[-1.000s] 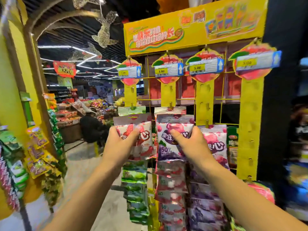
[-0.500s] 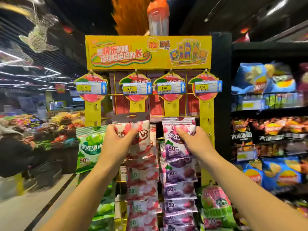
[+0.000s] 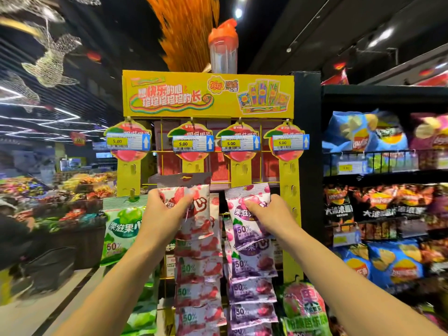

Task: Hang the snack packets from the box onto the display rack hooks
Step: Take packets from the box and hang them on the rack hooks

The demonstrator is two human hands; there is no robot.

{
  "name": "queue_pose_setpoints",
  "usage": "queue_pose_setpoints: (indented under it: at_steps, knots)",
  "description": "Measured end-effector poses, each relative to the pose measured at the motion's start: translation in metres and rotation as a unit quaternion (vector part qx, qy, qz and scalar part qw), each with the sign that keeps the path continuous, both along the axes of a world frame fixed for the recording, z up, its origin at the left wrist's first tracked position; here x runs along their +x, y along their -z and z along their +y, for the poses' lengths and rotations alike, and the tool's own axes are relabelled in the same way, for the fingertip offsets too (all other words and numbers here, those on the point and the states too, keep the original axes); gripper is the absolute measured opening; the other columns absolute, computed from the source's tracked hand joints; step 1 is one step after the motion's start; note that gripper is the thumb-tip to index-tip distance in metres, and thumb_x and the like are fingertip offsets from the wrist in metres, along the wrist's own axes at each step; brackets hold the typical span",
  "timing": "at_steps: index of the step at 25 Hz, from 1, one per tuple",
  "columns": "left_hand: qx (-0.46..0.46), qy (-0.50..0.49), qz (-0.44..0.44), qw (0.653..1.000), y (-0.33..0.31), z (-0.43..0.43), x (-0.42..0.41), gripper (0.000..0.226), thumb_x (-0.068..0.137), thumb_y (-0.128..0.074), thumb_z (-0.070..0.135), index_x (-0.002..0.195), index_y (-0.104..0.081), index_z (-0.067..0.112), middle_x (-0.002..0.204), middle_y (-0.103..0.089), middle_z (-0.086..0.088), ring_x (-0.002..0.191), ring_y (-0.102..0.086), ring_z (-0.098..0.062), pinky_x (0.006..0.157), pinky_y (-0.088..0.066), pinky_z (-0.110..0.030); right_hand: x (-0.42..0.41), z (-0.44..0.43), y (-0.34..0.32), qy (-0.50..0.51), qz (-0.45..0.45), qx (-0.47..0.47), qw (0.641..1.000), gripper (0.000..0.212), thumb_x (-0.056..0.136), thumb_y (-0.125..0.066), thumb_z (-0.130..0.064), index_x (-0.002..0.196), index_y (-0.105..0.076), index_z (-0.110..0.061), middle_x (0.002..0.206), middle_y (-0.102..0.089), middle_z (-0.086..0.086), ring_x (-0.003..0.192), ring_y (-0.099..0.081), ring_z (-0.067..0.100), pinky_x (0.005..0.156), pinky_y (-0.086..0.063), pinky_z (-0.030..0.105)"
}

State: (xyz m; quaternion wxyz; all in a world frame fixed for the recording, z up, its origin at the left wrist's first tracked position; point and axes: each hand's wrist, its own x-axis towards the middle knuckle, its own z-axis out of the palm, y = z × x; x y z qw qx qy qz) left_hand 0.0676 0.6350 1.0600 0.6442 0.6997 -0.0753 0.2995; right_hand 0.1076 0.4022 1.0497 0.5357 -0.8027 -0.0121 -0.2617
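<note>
A yellow display rack (image 3: 208, 93) stands in front of me with four hanging strips under 5.00 price tags. My left hand (image 3: 164, 209) grips a red-and-white snack packet (image 3: 198, 204) at the top of the second strip's column. My right hand (image 3: 266, 214) grips a purple snack packet (image 3: 242, 214) at the top of the third strip's column. Below each hang several more packets of the same colours. A green packet (image 3: 121, 229) hangs on the far-left strip. The far-right strip (image 3: 288, 180) is bare at hand height. No box is in view.
A black shelf (image 3: 383, 175) with crisp bags stands right of the rack. A pink-green packet (image 3: 303, 304) hangs low at right. Produce displays (image 3: 60, 190) and an aisle floor lie to the left. An orange-lidded bottle (image 3: 223, 44) sits on top of the rack.
The view has swung so the rack now faces me squarely, with the crisp shelf appearing at right. Both hands keep hold of their packets, now pinching them higher and crumpling the tops.
</note>
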Motion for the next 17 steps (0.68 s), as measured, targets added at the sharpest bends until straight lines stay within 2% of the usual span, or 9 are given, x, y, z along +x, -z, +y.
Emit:
queue_pose_setpoints:
  at_steps: [2,6,10,12,14,16,17]
  knots:
    - [0.002,0.002,0.001,1.000,0.000,0.001,-0.001,0.043,0.090,-0.079,0.041,0.111,-0.051,0.017,0.111,-0.067,-0.006,0.098,-0.068,-0.019,0.071,-0.054,-0.036,-0.003,0.001,0.004,0.016,0.005,-0.017,1.000,0.039,0.088,-0.071,-0.046,0.100,-0.055,-0.013,0.086,-0.062,0.002,0.075,-0.059,0.020,0.061,-0.043,0.034]
    - [0.009,-0.011,0.008,1.000,0.000,0.001,-0.001,0.045,0.089,-0.079,0.043,0.113,-0.052,0.016,0.110,-0.068,-0.006,0.099,-0.069,-0.021,0.074,-0.056,-0.039,-0.009,0.002,0.012,0.033,0.003,-0.061,0.998,0.045,0.089,-0.069,-0.050,0.110,-0.050,-0.014,0.092,-0.062,0.000,0.080,-0.061,0.017,0.071,-0.053,0.040]
    - [0.028,-0.027,0.015,0.999,0.000,-0.002,-0.001,0.041,0.092,-0.077,0.037,0.112,-0.050,0.013,0.104,-0.064,-0.004,0.093,-0.065,-0.018,0.067,-0.051,-0.035,-0.020,0.006,0.018,0.066,-0.003,-0.141,0.988,0.054,0.093,-0.058,-0.059,0.117,-0.045,-0.012,0.091,-0.063,0.000,0.077,-0.062,0.019,0.059,-0.047,0.034]
    - [0.042,-0.043,0.018,0.998,0.001,-0.002,0.002,0.043,0.090,-0.078,0.042,0.109,-0.051,0.015,0.104,-0.065,-0.004,0.097,-0.066,-0.022,0.074,-0.053,-0.039,-0.025,0.006,0.015,0.109,0.017,-0.239,0.965,0.068,0.093,-0.047,-0.069,0.122,-0.044,-0.008,0.097,-0.067,0.005,0.088,-0.065,0.029,0.063,-0.046,0.036]
    - [0.054,-0.054,0.018,0.997,-0.002,-0.004,0.001,0.045,0.089,-0.078,0.047,0.108,-0.051,0.017,0.104,-0.065,-0.003,0.096,-0.066,-0.022,0.077,-0.054,-0.042,-0.032,0.005,0.009,0.161,0.050,-0.358,0.918,0.079,0.091,-0.035,-0.078,0.125,-0.045,-0.007,0.105,-0.069,0.008,0.099,-0.066,0.031,0.067,-0.044,0.036]
    - [0.066,-0.058,0.012,0.996,-0.006,-0.006,0.000,0.048,0.089,-0.077,0.049,0.110,-0.049,0.016,0.102,-0.065,0.000,0.090,-0.066,-0.016,0.073,-0.056,-0.039,-0.042,0.005,-0.005,0.209,0.053,-0.445,0.869,0.078,0.093,-0.032,-0.076,0.126,-0.046,-0.008,0.114,-0.067,0.008,0.105,-0.065,0.030,0.070,-0.044,0.036]
    - [0.080,-0.059,0.007,0.995,-0.009,-0.008,-0.002,0.049,0.090,-0.076,0.049,0.112,-0.048,0.016,0.100,-0.065,0.001,0.087,-0.065,-0.014,0.069,-0.054,-0.036,-0.046,0.007,-0.015,0.229,0.025,-0.465,0.855,0.072,0.095,-0.035,-0.072,0.126,-0.046,-0.009,0.118,-0.064,0.009,0.108,-0.064,0.029,0.071,-0.045,0.036]
